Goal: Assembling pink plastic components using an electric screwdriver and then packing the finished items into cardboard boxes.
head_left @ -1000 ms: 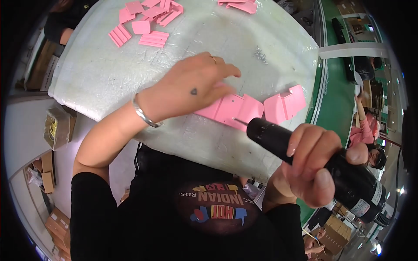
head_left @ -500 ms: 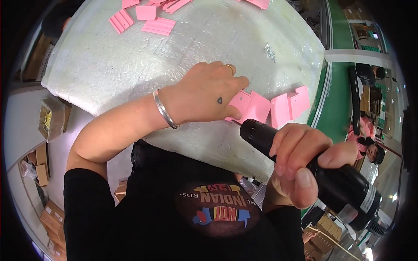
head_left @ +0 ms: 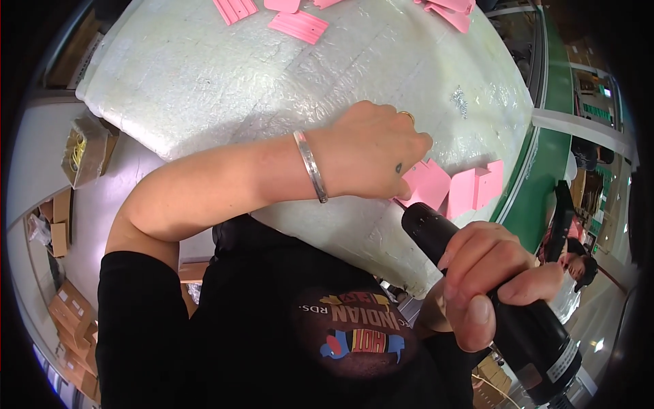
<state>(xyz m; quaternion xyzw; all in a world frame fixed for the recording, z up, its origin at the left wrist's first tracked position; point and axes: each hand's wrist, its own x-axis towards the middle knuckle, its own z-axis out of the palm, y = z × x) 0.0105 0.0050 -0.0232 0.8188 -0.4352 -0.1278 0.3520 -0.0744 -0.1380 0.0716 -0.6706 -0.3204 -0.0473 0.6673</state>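
Fingers curled over its edge, my left hand grips a pink plastic part low on the right side of the table. My right hand is wrapped round a black electric screwdriver. The screwdriver's nose tilts up and left, and its thin bit reaches the near edge of the held part beside my left thumb. Whether a screw sits under the bit cannot be seen. A second pink part, angled like a bracket, stands just right of the held one. My left fingertips are hidden behind the hand.
A wrapped, whitish table spreads before me. Small loose screws lie in a pile beyond my left hand. Several pink ridged pieces and more pink parts rest at the far edge. A box stands at left; a person is at right.
The whole view has shifted, so table, parts and both hands appear farther right and lower. Both hands keep their grips, and the screwdriver bit stays at the pink part.
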